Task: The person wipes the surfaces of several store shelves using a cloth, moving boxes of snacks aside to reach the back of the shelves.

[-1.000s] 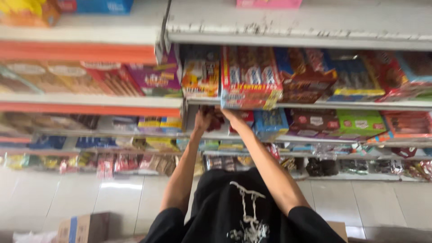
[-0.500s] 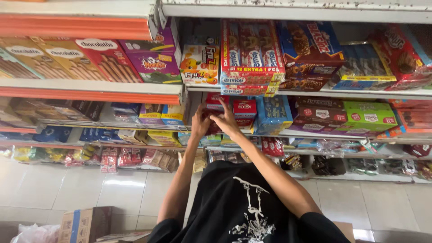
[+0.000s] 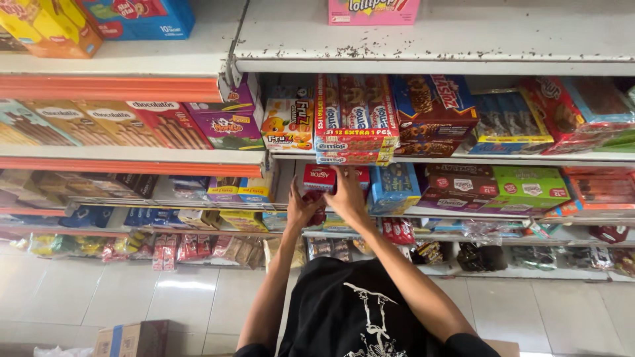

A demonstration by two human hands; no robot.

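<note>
Both my hands reach up to a red snack box [image 3: 322, 178] on a middle shelf. My left hand [image 3: 301, 209] grips its lower left side. My right hand [image 3: 348, 196] lies over its front right part, fingers spread on it. Directly above sits a stack of red and white wafer boxes [image 3: 355, 119]. A blue box [image 3: 393, 186] stands just right of my right hand. My black printed shirt [image 3: 360, 311] fills the lower middle of the view.
White metal shelves [image 3: 436, 56] packed with snack boxes run across the view. A purple box [image 3: 228, 122] and an orange-fruit box [image 3: 288, 125] stand at left of the stack. Small sachets hang on the lowest shelf. A cardboard carton [image 3: 135, 338] sits on the tiled floor.
The view has tilted up, so the shelves sit lower in the frame. My hands have stayed at the red box below the wafer stack, the right one now spread over its front.
</note>
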